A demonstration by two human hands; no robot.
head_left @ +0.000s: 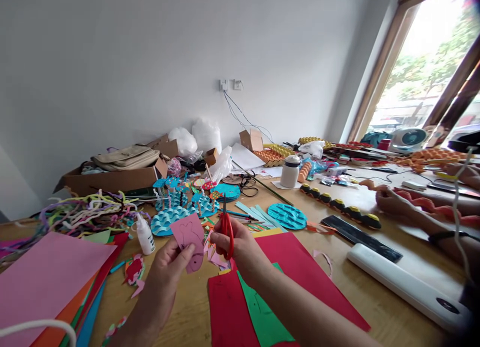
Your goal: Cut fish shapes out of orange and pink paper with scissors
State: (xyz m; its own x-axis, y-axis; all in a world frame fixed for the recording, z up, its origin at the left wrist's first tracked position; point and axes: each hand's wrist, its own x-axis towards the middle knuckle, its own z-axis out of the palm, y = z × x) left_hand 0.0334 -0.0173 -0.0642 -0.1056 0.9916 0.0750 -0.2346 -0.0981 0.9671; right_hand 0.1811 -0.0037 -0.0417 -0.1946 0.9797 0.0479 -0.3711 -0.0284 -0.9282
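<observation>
Between the thumb and fingers of my left hand (170,264) is a small pink paper piece (190,233) with a dark drawn outline and a dot near its lower end. My right hand (235,244) grips red-handled scissors (227,234), their dark blades pointing up, just right of the pink piece and apart from it. Pink paper scraps (215,258) lie on the table behind and between the hands. Under my right forearm are red paper (300,267) and green paper (258,307) with drawn lines.
Left are stacked coloured sheets (48,272), pipe cleaners (86,212) and a glue bottle (144,235). Blue discs (287,216) and a white bottle (290,173) stand beyond. Right are a long white device (405,282), a black strip (360,237) and another person's hands (392,202).
</observation>
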